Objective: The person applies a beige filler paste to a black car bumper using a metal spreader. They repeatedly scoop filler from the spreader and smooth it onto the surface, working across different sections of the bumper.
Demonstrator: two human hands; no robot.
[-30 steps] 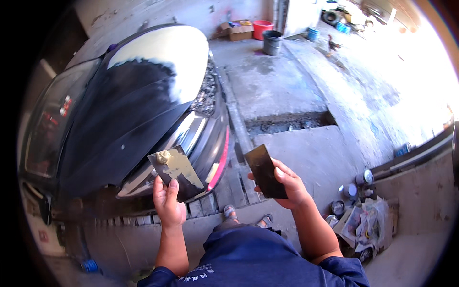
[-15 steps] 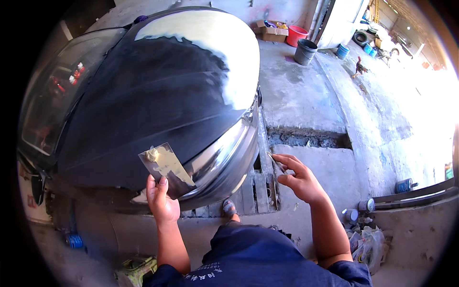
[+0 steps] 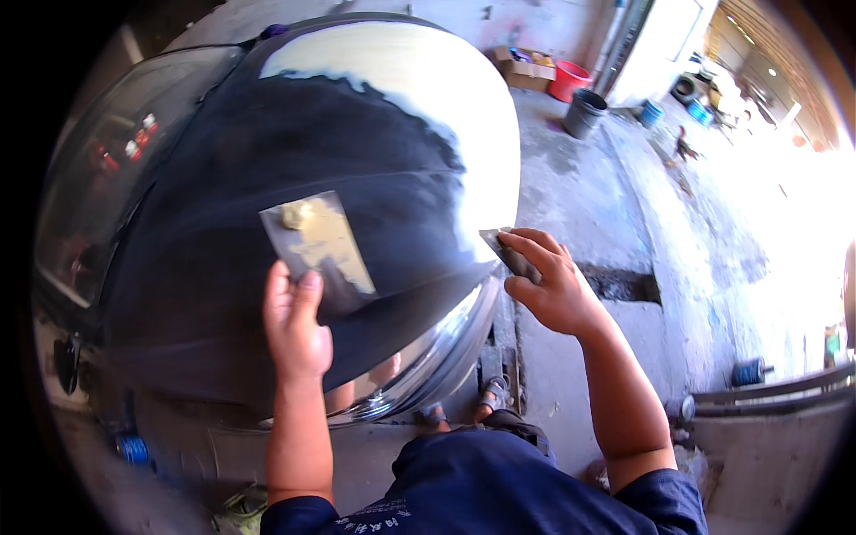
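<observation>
Here, the left hand pinches a thin, stiff filler board by its lower edge, beige putty at 11 o'clock on it, while the right hand pinches a light, springy spreader blade at the car hood edge.

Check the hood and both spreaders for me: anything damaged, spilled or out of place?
Nothing spilled. The car hood looks patchy: dull dark sanded paint with a pale, ragged-edged area toward the far end. The left hand holds a flat board carrying a tan filler dab; the right hand pinches a small spreader at the hood's edge.
</observation>
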